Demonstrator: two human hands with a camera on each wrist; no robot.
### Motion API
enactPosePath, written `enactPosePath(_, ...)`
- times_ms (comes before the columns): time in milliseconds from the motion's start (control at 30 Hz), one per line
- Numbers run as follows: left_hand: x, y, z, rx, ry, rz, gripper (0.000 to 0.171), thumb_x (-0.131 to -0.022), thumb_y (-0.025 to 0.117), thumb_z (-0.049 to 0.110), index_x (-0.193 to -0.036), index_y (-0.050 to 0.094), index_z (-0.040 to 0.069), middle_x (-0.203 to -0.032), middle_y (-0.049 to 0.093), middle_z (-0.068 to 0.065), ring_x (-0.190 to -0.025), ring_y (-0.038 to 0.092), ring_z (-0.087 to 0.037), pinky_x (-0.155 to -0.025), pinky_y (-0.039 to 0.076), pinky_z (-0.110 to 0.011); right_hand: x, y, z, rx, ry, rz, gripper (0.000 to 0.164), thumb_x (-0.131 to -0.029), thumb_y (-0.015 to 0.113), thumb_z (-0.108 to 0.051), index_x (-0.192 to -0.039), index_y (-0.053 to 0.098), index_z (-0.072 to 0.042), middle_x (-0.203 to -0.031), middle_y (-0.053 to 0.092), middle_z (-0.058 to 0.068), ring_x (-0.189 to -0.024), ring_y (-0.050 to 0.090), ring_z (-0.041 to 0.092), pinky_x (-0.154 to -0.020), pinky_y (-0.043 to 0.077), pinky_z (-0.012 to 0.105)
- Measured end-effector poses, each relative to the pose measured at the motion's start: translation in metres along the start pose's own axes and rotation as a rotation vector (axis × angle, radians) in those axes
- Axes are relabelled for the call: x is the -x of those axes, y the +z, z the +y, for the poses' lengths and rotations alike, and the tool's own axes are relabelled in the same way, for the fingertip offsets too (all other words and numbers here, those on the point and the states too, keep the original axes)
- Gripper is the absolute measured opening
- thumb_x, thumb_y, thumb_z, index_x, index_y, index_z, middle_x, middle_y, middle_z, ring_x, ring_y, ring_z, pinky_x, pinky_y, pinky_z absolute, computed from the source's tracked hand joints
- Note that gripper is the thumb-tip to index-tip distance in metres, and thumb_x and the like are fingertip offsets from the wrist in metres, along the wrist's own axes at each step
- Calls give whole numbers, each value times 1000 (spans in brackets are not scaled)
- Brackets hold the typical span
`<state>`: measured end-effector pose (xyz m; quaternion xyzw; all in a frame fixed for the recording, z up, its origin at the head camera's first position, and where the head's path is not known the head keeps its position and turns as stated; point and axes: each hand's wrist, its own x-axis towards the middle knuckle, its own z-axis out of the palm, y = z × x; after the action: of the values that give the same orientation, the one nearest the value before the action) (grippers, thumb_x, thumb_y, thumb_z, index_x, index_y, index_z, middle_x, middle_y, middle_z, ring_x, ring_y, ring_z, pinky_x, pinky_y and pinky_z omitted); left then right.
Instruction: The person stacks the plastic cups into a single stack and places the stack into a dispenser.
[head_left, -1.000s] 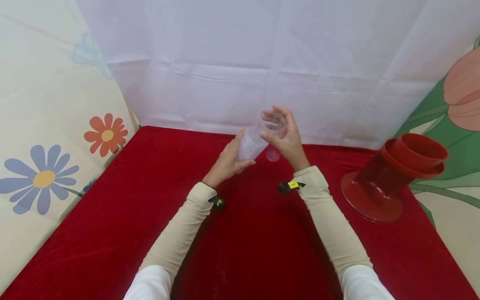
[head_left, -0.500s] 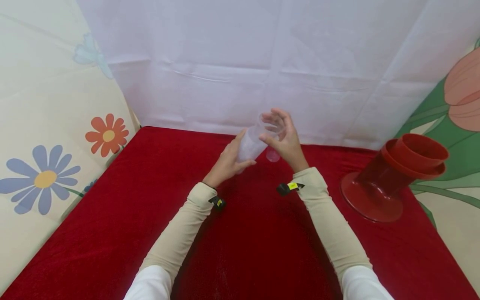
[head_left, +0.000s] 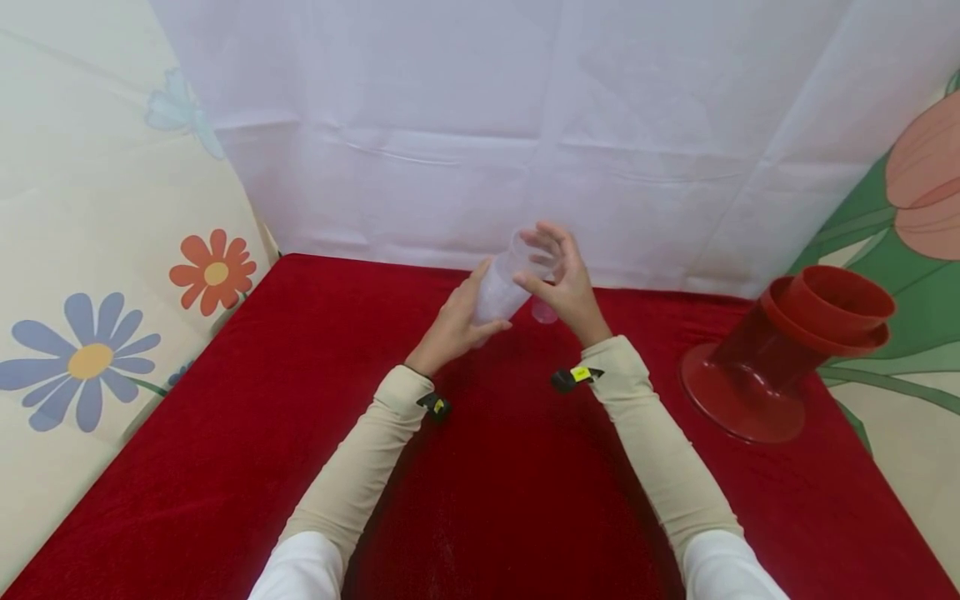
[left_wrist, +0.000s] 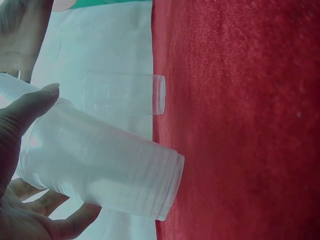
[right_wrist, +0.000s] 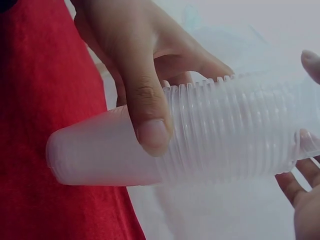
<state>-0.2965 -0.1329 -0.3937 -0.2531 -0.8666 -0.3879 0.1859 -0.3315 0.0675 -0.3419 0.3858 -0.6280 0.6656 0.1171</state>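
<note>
A slanted stack of clear plastic cups [head_left: 498,292] is held above the table, its rims facing up and right. My left hand [head_left: 450,329] grips the stack's body, thumb on the near side; in the right wrist view its thumb [right_wrist: 152,135] presses just below the rims. My right hand [head_left: 572,292] holds the plastic cup [head_left: 534,254] at the mouth end, fingers and thumb on opposite sides of its rim. Behind the stack, a single clear cup [left_wrist: 122,94] stands on the red cloth, partly hidden by my right hand in the head view.
A red cloth [head_left: 465,483] covers the table. To the right stands a red plastic cylinder [head_left: 783,358] with a wide round base and a flanged open top. A white sheet [head_left: 420,108] hangs behind, with flower-printed panels [head_left: 90,358] at both sides.
My right hand and the cup at the mouth end have moved slightly left and down, toward the stack. My left hand has stayed in place.
</note>
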Motion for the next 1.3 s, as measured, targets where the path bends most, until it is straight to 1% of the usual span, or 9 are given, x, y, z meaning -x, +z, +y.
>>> enactPosePath(133, 0, -1, 1, 6, -5, -8, 96, -86, 81, 18, -158, 19, 9, -139, 48, -22, -114, 52, -34, -90, 48, -50, 1, 0, 2, 8, 19, -22, 71, -85, 73, 8, -144, 33, 10, -141, 50, 26, -132, 45, 36, -108, 38, 49)
enactPosePath(267, 0, -1, 1, 7, -1, -15, 97, -86, 81, 18, -158, 18, 9, -140, 48, -21, -115, 51, -33, -90, 47, -50, 2, -2, 5, 19, 24, -53, 79, -88, 79, -21, -145, 33, 8, -142, 50, 22, -133, 43, 38, -109, 37, 50)
enactPosePath(367, 0, 0, 0, 10, 4, -16, 97, -86, 80, 18, -159, 17, 9, -141, 47, -21, -115, 51, -33, -91, 47, -49, 4, -3, 7, 28, 40, -71, 83, -87, 79, -31, -146, 33, 4, -143, 50, 19, -135, 42, 34, -110, 36, 50)
enactPosePath(467, 0, 0, 0, 11, 2, -17, 97, -87, 80, 18, -159, 17, 10, -141, 47, -21, -115, 51, -33, -90, 47, -49, 6, -3, 8, 22, 75, -78, 76, -89, 77, -19, -147, 33, 3, -145, 49, 19, -135, 43, 26, -111, 34, 47)
enactPosePath(633, 0, 0, 1, 7, -2, -14, 96, -86, 80, 18, -159, 17, 10, -141, 48, -21, -115, 51, -33, -91, 47, -50, 7, -2, 9, 1, 111, -82, 70, -89, 72, -1, -147, 33, 2, -146, 48, 21, -136, 42, 27, -112, 33, 45)
enactPosePath(767, 0, 0, 0, 2, 8, -7, 95, -86, 80, 18, -158, 18, 8, -142, 47, -22, -115, 51, -34, -92, 46, -51, 7, -3, 9, 10, 130, -88, 70, -90, 73, -4, -148, 34, 0, -146, 48, 20, -137, 42, 26, -111, 34, 46)
enactPosePath(933, -2, -1, 0, 3, 16, -2, 96, -86, 80, 17, -158, 18, 8, -141, 48, -22, -115, 51, -34, -91, 46, -50, 7, -3, 9, 37, 177, -101, 72, -91, 73, -9, -149, 33, -2, -148, 47, 18, -139, 39, 24, -105, 40, 39)
enactPosePath(1067, -1, -1, 0, 11, 7, -8, 97, -86, 81, 16, -159, 18, 9, -138, 49, -21, -113, 52, -33, -90, 48, -49, 8, -2, 7, 32, 216, -121, 71, -91, 69, 1, -150, 30, 2, -149, 44, 21, -142, 35, 26, -103, 41, 34)
enactPosePath(1300, -1, 0, 2, 13, -9, -15, 96, -86, 81, 16, -159, 18, 8, -136, 50, -21, -111, 53, -32, -88, 49, -48, 8, 5, -15, 36, 232, -135, 68, -89, 63, 12, -147, 28, 11, -148, 41, 30, -142, 33, 33, -107, 38, 35)
